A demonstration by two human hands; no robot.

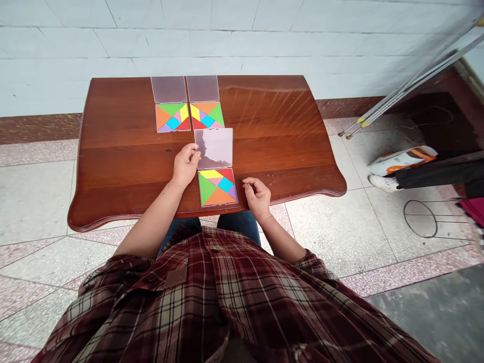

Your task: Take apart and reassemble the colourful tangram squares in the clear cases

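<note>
Nearest me on the table, an open flat case holds a tangram (218, 187) in yellow, red, green, orange, blue, pink and purple. My left hand (186, 162) pinches the left edge of its clear lid (215, 147), which lies raised or unfolded beyond the tray. To the right of the tray, apart from it, my right hand (257, 196) hovers by the table's front edge, fingers curled and thumb near the index finger, with nothing visible in it. Farther back, a left tangram case (173, 117) and a right tangram case (207, 115) lie open side by side.
The brown wooden table (280, 146) stands against a white tiled wall (227, 45). On the right are metal crutches (393, 96), a person's leg with a white shoe (383, 183), a bag (403, 160) and a wire ring (420, 219).
</note>
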